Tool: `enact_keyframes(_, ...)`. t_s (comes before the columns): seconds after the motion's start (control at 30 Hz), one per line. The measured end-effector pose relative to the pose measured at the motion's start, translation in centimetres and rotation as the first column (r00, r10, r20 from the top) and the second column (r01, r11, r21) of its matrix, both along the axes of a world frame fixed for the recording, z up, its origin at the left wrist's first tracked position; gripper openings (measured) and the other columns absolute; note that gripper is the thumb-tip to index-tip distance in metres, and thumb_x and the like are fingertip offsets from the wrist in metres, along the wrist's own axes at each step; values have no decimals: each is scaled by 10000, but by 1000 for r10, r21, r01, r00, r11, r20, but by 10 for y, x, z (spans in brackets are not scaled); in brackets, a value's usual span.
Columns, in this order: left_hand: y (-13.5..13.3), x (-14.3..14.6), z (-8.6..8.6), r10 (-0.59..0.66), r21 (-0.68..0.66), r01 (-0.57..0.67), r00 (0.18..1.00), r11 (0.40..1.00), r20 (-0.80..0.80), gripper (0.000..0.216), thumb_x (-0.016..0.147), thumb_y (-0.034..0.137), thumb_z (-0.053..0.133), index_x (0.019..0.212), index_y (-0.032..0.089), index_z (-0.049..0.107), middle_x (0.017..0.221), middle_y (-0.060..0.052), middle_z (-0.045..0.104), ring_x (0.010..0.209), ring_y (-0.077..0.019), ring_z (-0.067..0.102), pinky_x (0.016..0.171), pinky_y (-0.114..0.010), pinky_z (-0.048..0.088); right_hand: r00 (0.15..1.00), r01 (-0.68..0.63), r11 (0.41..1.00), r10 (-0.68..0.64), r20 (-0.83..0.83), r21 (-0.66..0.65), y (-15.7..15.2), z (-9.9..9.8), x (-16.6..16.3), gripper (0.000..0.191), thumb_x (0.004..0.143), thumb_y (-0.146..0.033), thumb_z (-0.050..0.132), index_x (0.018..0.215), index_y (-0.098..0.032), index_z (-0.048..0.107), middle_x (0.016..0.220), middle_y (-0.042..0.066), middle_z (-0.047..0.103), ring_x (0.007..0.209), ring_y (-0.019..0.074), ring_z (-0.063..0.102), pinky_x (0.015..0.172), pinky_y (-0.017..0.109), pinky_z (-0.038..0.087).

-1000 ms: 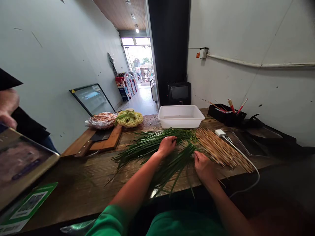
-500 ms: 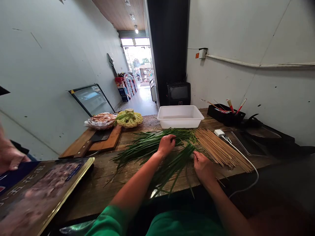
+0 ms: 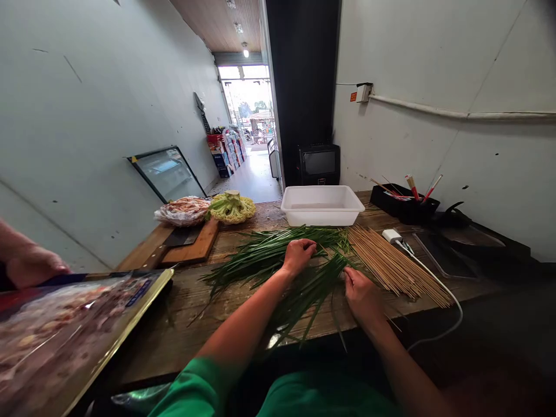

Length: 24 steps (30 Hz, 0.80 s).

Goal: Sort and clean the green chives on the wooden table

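Long garlic chives [image 3: 256,250] lie in a pile across the wooden table. My left hand [image 3: 299,256] is over the pile's near side, its fingers curled together; whatever they pinch, if anything, is too small to make out. Closer to me a smaller bunch of chives [image 3: 316,285] fans out toward the table's front edge. At that bunch's right end, my right hand [image 3: 361,296] has thumb and forefinger pinched on the chives. Many bamboo skewers [image 3: 393,260] lie side by side just beyond my right hand.
A white plastic tub [image 3: 324,215] stands behind the chives. Left of it are a cauliflower [image 3: 234,209], a bagged food bundle [image 3: 185,211] and a cleaver [image 3: 181,236] on a cutting board [image 3: 200,246]. Another person's hand [image 3: 35,266] is by a large printed package [image 3: 87,330]. A white charger [image 3: 392,236] lies right.
The view has shifted slightly, moving the scene a little right. The other person's hand and the printed package have changed position at left. My hands stay almost still at the chives.
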<state>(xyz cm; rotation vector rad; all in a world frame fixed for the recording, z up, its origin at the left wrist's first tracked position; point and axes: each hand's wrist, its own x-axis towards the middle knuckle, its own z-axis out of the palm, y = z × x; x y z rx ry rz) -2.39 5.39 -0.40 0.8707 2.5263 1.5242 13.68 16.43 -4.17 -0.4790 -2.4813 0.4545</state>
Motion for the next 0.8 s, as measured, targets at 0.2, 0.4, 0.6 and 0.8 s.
enact_keyframes(0.2,0,1,2,-21,9,21,1000,1000,-16,174,778,191,557,840,138,711,717,-26,713,659,-116,636,684,-224,492,1000,5,1000,-5,18,0,-1,2,1,323,913,-230,355,1055,-163,638,998,78,684,870,169,639,741,248,452)
enact_keyframes(0.4,1,1,1,-24,15,24,1000,1000,-1,176,776,187,562,855,130,708,734,-32,717,656,-118,638,675,-228,496,1000,4,1000,-4,27,0,0,0,0,319,912,-220,359,1068,-166,633,1022,72,682,897,169,638,768,250,452)
enact_keyframes(0.6,0,-1,-1,-45,-7,45,998,999,-46,177,779,190,565,851,137,717,740,-29,719,676,-120,639,684,-225,488,1000,7,1000,-7,25,0,0,0,0,326,913,-227,359,1066,-168,641,1012,76,685,888,167,640,762,250,453)
enact_keyframes(0.8,0,6,-4,-89,-11,89,990,996,-112,176,767,204,590,860,158,732,822,-35,732,754,-138,652,752,-242,493,1000,3,1000,-3,15,-4,0,0,0,324,912,-222,355,1045,-165,645,1004,77,684,867,162,639,741,242,448)
